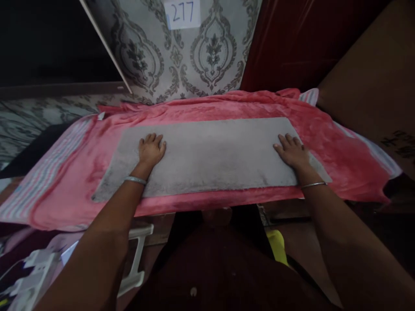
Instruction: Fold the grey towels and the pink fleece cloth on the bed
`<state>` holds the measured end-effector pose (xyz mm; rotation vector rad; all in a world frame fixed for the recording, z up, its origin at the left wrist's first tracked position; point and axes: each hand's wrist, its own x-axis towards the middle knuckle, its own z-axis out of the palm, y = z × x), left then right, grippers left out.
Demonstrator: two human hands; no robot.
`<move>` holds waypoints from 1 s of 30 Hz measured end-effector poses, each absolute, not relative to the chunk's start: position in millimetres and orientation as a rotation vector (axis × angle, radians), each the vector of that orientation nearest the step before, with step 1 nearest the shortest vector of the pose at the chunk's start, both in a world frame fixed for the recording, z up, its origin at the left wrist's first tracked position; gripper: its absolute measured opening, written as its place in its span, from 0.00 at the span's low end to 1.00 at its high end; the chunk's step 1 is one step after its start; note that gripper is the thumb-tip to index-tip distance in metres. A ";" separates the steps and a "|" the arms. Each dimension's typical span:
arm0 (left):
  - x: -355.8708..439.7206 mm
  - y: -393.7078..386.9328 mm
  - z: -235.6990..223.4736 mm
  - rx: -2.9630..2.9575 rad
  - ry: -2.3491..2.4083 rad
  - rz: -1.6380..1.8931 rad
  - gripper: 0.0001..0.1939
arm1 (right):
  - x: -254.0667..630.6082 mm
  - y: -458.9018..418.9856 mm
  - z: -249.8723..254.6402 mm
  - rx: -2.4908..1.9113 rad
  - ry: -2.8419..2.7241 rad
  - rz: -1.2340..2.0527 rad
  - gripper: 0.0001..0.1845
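A long grey mat (210, 151) with a soft-looking surface lies spread flat on a pink blanket (71, 172). On the mat's left part rests my left hand (151, 149), palm down with the fingers stretched out. My right hand (292, 151) lies flat near the mat's right edge, its fingers slightly spread. Neither hand grips anything. Dark smudges show along the mat's near edge and its near left corner. Striped borders of the blanket show at both ends.
Behind the blanket stands a patterned wall with a paper marked 277 (183, 14). A dark screen (55, 43) is at the back left, a cardboard box (372, 77) at the right. Below lie a white power strip (37, 272), a white plastic frame (138, 259) and a yellow object (277, 246).
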<state>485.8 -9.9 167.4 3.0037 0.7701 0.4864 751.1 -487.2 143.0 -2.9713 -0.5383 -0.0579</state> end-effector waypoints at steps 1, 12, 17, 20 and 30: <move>484.3 -10.0 168.2 3.010 0.793 0.447 0.31 | 747.1 -485.4 145.1 -2.965 -0.539 -0.055 0.39; 385.5 55.3 174.0 2.992 1.025 0.079 0.32 | 734.2 -481.8 153.5 -2.930 -0.536 0.026 0.41; 355.5 69.4 178.3 2.866 1.204 0.079 0.31 | 734.4 -482.2 149.9 -2.919 -0.547 0.003 0.41; 351.8 65.5 180.9 2.819 1.266 0.194 0.28 | 735.6 -482.9 148.7 -2.906 -0.546 0.026 0.41; 343.6 33.5 172.7 2.585 1.632 0.420 0.19 | 733.4 -482.9 147.8 -2.890 -0.555 0.010 0.45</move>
